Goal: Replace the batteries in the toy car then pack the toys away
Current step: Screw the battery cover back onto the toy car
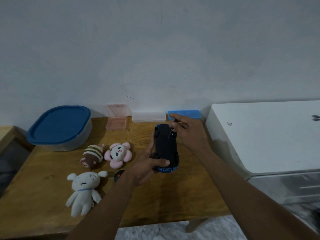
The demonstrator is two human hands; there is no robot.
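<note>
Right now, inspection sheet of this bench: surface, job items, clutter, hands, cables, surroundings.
Surface: wooden table, set against the wall.
Job's things: car upside down, held off the table; brown plush, pink plush and white plush lie to its left; lidded tub behind them.
Clutter: open pink box, clear box and blue box along the wall; black fob by the left wrist.
Hands: left hand grips car; right hand pinches thin tool at its underside.
Cables: nothing seen.
Surroundings: white cabinet on the right.
</note>
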